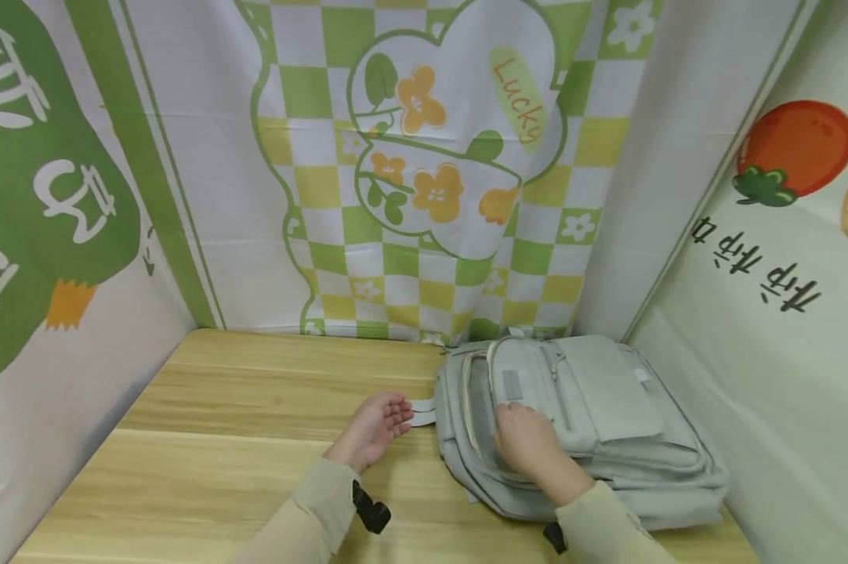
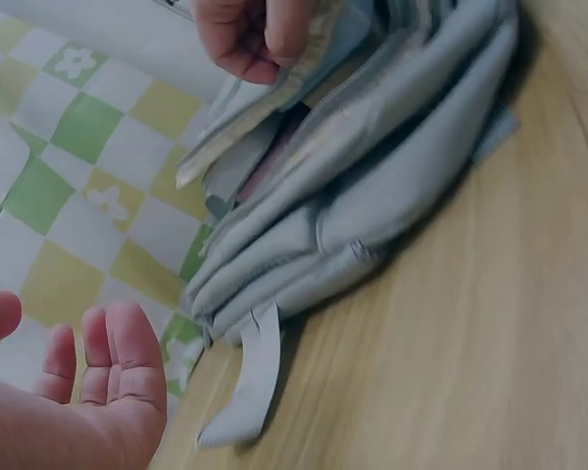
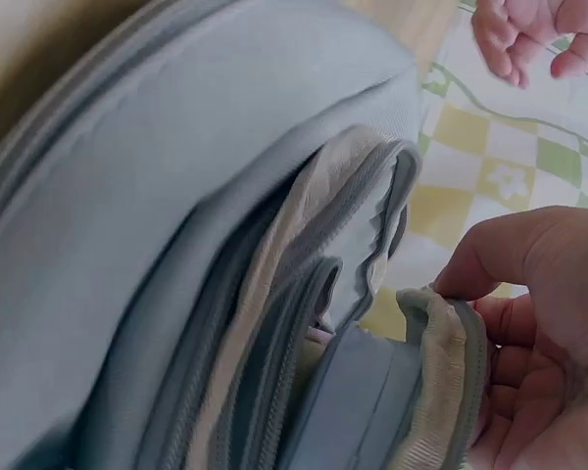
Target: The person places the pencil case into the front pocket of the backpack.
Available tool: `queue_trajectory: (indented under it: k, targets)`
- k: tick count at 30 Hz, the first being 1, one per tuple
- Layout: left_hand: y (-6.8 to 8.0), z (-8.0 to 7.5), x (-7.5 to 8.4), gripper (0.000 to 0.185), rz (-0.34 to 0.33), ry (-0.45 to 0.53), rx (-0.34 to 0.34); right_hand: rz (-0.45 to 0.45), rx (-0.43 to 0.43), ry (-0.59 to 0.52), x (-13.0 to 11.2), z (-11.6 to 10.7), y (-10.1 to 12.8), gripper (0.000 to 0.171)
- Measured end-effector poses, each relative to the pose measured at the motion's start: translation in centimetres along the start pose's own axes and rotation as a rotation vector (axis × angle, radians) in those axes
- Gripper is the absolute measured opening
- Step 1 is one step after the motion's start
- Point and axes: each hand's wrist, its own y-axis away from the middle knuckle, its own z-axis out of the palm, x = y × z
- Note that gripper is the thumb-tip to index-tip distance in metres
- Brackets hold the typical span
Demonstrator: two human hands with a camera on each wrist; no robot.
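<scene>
A grey backpack (image 1: pixel 636 462) lies on its back on the wooden table, its top end toward the left. One zipped compartment stands open, and in the right wrist view its beige-taped zipper edge (image 3: pixel 443 382) is pinched between thumb and fingers of my right hand (image 1: pixel 530 442). That hand holds the front flap away from the bag body. My left hand (image 1: pixel 375 431) hovers left of the bag, palm turned toward it, fingers loosely bent with nothing in them. Beside its fingertips in the head view, a light grey strap loop (image 1: pixel 422 413) sticks out from the bag's top.
The wooden table (image 1: pixel 240 454) extends to the left of the bag. A checkered green and yellow curtain (image 1: pixel 396 266) hangs behind, and printed white cloth walls (image 1: pixel 755 376) enclose both sides. Inside the compartment, a grey inner divider (image 3: pixel 348 392) shows.
</scene>
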Motion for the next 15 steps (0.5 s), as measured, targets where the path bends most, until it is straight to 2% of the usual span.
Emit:
queue_trajectory:
  k: [4,10,12,15]
  targets:
    - [0.0,-0.5,-0.1,0.021,0.023,-0.083,-0.002,0.032,-0.034,0.006,1.1,-0.3,-0.8,0.010]
    - [1.3,-2.6,0.3,0.038,0.049,-0.258,-0.015,0.108,-0.097,-0.144,1.7,-1.2,-0.3,0.006]
    - [1.8,-3.3,0.9,0.042,0.058,-0.335,-0.017,0.108,-0.088,-0.173,1.6,-1.7,0.3,0.010]
    - [2.6,-4.3,1.9,0.044,0.076,-0.485,-0.009,0.041,0.007,-0.171,0.8,-2.6,1.4,0.027]
